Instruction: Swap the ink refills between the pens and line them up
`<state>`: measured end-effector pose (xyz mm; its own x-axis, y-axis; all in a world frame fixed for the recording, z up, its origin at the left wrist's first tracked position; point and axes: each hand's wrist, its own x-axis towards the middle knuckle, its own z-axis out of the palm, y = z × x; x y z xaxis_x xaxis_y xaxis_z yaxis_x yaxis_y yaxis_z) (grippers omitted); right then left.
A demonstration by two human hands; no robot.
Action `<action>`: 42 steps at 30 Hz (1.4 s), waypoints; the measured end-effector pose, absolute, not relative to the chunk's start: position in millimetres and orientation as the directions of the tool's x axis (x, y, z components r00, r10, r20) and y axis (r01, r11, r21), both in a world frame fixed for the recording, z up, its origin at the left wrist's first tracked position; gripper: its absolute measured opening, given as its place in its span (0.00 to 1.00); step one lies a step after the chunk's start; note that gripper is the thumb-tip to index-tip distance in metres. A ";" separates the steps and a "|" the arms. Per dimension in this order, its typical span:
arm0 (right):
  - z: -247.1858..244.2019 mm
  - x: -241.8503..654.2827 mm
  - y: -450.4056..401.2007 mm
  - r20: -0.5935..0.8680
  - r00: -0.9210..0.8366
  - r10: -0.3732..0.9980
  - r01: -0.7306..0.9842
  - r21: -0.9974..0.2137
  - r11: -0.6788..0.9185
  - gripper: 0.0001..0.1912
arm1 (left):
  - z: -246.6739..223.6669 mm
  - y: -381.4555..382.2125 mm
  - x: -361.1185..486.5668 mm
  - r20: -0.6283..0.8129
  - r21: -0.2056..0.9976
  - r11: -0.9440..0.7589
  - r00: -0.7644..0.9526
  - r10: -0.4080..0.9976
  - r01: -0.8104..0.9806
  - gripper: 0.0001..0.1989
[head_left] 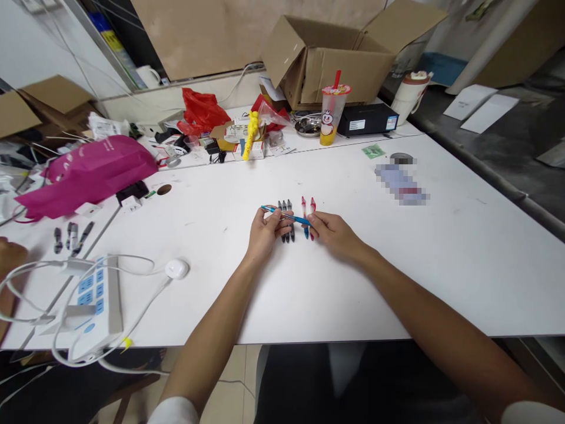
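Between my two hands a slim blue pen (301,220) is held nearly level above the white table (353,282). My left hand (265,231) pinches its clear and light-blue end, and my right hand (332,231) grips its darker blue end. Under and just beyond my left fingers lie several black pens (289,205), side by side and partly hidden by the hand. Two pens with pink-red ends (303,202) lie beside them near my right fingertips; the left one has a blue lower end.
At the left are a power strip (99,306), white cables, a round white plug (177,269), more black pens (73,235) and a magenta bag (97,171). A drink cup (329,115), black box (368,119) and cardboard box (339,73) stand behind. Another person's hand (11,259) shows far left.
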<state>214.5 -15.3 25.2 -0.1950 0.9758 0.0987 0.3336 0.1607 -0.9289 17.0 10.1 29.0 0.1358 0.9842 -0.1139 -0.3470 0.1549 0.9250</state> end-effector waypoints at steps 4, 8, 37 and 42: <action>26.1 214.7 -15.3 0.099 -0.187 0.977 0.331 -0.930 0.157 0.16 | 29.1 9.3 16.7 -0.102 0.926 0.144 0.135 0.986 -0.349 0.19; 26.9 214.3 -16.2 0.068 -0.207 0.976 0.351 -0.926 0.139 0.18 | 29.3 8.5 15.6 -0.096 0.932 0.139 0.142 0.985 -0.335 0.18; 27.0 210.3 -20.8 0.190 -0.205 0.960 0.366 -0.895 0.255 0.19 | 28.9 8.5 10.0 0.058 0.966 -0.019 0.147 0.987 -0.257 0.28; 28.7 213.3 -23.0 0.229 -0.340 0.912 0.409 -0.837 0.363 0.17 | 31.5 10.1 6.8 0.028 0.970 0.013 0.162 0.986 -0.244 0.29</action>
<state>213.3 -23.0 28.7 -0.3401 0.9121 0.2290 0.4089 0.3627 -0.8374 6.8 10.1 31.5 0.1621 0.9864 0.0276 -0.2435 0.0129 0.9698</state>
